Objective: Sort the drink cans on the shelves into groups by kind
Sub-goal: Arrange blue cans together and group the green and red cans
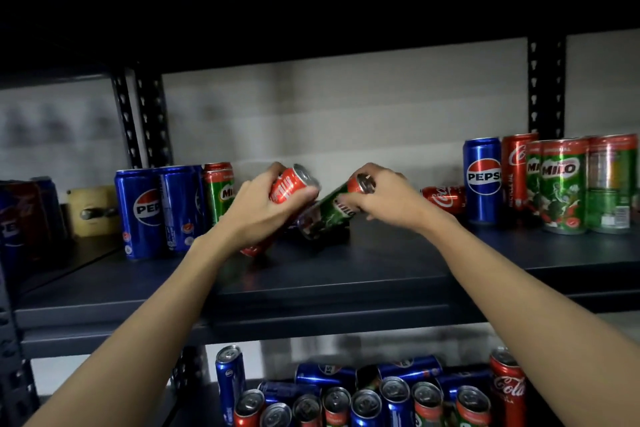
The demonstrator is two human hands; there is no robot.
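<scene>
Cans fill both my hands above the dark shelf (346,274): my left hand (256,208) grips a tilted red can (289,189), my right hand (388,198) a tilted Milo can (329,215).

Bare shelf (346,274) lies below and in front of both hands. Left of the left hand (256,211), upright Pepsi cans (162,211) and a Milo can (219,192) block the way. Right of the right hand (388,199), a lying Coca-Cola can (445,199) and standing cans (561,184) crowd the shelf.
</scene>
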